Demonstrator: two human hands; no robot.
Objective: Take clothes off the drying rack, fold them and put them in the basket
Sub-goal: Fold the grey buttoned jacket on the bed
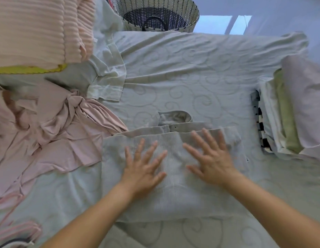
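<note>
Both palms down, left hand (143,169) and right hand (211,163) spread flat on the half-folded grey top (173,199) by the bed's (200,72) near edge, basket (194,22) beyond the far edge, and a hard smoothing stroke could drag that tucked sleeve loose.

Domestic bedroom. A bed under a pale green bedspread (200,83) stitched with scroll patterns fills the view. A woven laundry basket (194,18) stands just beyond the bed's far edge. A stack of folded clothes (288,104) lies on its right side, with loose pink garments (57,131) on its left.
</note>
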